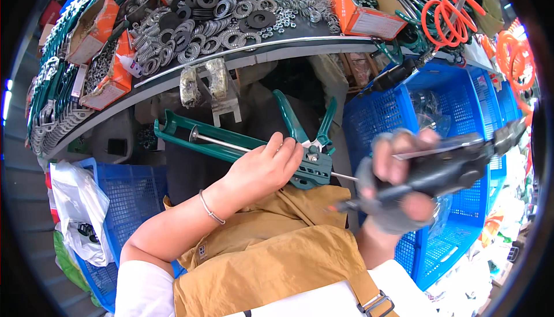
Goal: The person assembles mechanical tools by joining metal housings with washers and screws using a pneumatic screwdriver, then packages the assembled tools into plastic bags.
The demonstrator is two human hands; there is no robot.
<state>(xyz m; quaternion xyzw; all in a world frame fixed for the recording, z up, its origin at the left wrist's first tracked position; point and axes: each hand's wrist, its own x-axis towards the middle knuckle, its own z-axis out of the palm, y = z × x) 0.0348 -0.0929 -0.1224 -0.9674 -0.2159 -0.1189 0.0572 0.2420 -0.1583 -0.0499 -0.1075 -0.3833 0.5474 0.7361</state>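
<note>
The green caulking gun (pixel 222 151) lay slantwise in front of the person's mustard apron (pixel 271 259), near the centre of the dial, its cradle reaching toward 10 o'clock. The left hand (pixel 268 161) was wrapped over its body, gripping it. Between 3 and 4 o'clock, the right hand (pixel 395 171), partly covered in grey, had its fingers closed around a black power tool (pixel 456 170), both smeared by motion; the tip pointed between 8 and 9 o'clock and seemed apart from the gun.

Much of the gun looked put together to me: 1 metal rod (pixel 343 176) ran along it, a round disc (pixel 194 132) sat on the rod inside the cradle, and 2 green handles (pixel 288 115) rose from the body toward 12 and 1 o'clock. The rod's other end was lost near the right hand, and I couldn't tell whether every fastener was in, so what was left stayed uncertain.

Loose washers and springs (pixel 202 40) covered the desk (pixel 288 49) at 11 o'clock, with an open orange box (pixel 369 20) at 1 o'clock.
</note>
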